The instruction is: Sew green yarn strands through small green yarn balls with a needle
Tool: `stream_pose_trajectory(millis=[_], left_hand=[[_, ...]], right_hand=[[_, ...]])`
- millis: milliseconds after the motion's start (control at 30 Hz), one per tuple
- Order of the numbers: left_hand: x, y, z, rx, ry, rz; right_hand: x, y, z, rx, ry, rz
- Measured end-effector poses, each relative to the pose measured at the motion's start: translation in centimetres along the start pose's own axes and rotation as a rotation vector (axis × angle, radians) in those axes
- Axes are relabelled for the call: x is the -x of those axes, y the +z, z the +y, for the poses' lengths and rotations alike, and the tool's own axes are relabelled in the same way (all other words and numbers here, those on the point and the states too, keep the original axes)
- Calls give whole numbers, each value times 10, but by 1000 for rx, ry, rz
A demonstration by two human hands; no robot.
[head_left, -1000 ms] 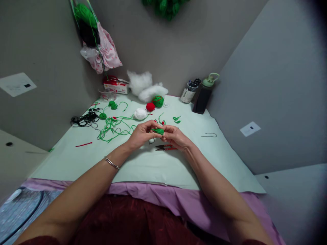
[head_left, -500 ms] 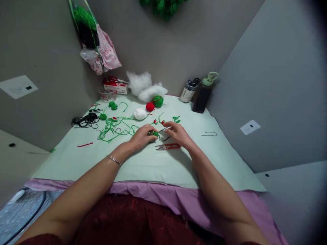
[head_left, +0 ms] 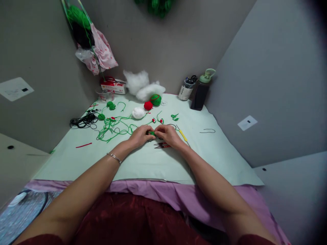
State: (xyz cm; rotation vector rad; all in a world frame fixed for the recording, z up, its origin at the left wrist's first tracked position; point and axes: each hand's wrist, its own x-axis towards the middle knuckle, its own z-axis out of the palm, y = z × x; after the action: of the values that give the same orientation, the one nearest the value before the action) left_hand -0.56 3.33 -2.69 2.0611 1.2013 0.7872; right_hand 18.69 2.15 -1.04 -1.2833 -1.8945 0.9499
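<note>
My left hand [head_left: 140,136] is closed around a small green crocheted piece [head_left: 152,133], mostly hidden by the fingers. Against its right edge, my right hand [head_left: 167,134] is closed in a pinch at dark yarn; a bit of the strand shows by the fingers. Partly under the right hand lie red-handled thread snips [head_left: 161,145], blades pointing left. A crochet hook with a yellow handle [head_left: 183,135] shows just right of that hand, its lower end behind the wrist. Small red, white and green crocheted pieces [head_left: 161,120] rest just beyond the hands.
Tangled green yarn [head_left: 112,131] and black cord [head_left: 85,120] spread to the left. White [head_left: 138,113], red [head_left: 148,105] and green [head_left: 155,99] yarn balls sit behind, before white stuffing [head_left: 150,91]. A bottle [head_left: 200,93] and pen cup [head_left: 185,91] stand back right. Walls enclose the table.
My right hand has moved left and in against the green piece, from holding the dark strand a little apart. The yellow-handled hook now shows. The view has shifted slightly.
</note>
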Motion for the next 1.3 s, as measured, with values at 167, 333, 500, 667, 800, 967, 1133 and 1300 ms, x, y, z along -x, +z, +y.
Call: stream_pose_trajectory(millis=[167,333,500,667,800,967,1133,1300], left_hand=[[3,0,2,-32,49,24],[7,-6,13,48,128,125],[9,-16,27,403,5,67],[8,-34,32,837,-105,-71],[7,-49,27,1023,-134,80],[8,-51,27,976,-155,103],[10,-35,35,894,-140,24],[12,-30,37,856,-108,-88]], right_hand=[[1,4,-6,67,-55,22],[-4,-3,-19,-95,-160,212],[-10,-53,-18,-620,-139,479],[6,-133,17,-724,-126,422],[18,-175,46,-699,-147,484],[7,-165,53,-719,-90,477],[-7,-81,10,-751,9,263],[4,-17,-29,-497,30,-77]])
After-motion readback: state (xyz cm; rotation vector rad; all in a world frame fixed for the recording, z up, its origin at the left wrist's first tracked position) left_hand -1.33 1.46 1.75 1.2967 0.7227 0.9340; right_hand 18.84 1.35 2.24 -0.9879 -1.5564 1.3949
